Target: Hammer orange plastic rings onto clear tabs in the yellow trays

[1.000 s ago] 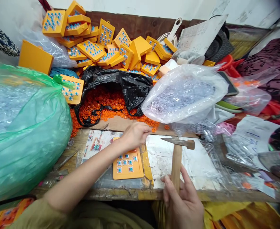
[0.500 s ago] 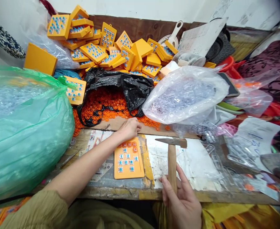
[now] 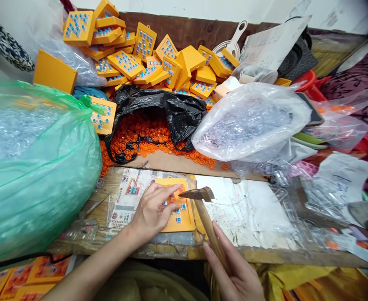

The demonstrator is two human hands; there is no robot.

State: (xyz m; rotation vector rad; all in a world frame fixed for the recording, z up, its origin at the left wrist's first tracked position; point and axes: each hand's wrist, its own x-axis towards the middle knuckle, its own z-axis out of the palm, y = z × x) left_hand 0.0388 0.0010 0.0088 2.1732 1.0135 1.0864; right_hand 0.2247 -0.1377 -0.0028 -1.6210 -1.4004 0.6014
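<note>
A yellow plastic panel (image 3: 184, 223) with rows of small blue-centred switches lies flat at the table's front edge. My left hand (image 3: 152, 207) rests over its left side, thumb and index finger apart around a spot in the middle. Orange pieces line the panel's upper part, partly hidden by the hand. My right hand (image 3: 234, 267) is closed around the wooden handle of a hammer (image 3: 210, 223). The hammer's pointed metal head hovers by the left fingertips, over the panel's right half.
Behind the panel, a black plastic bag (image 3: 184, 113) spills orange rings (image 3: 154, 146). A green bag (image 3: 46, 175) bulges at left, and a white bag of clear pieces (image 3: 249, 121) lies at right. Several yellow panels (image 3: 125, 65) are heaped at the back.
My left hand has come back from the orange rings to the panel. My right hand has swung the hammer leftward, bringing its head over the panel.
</note>
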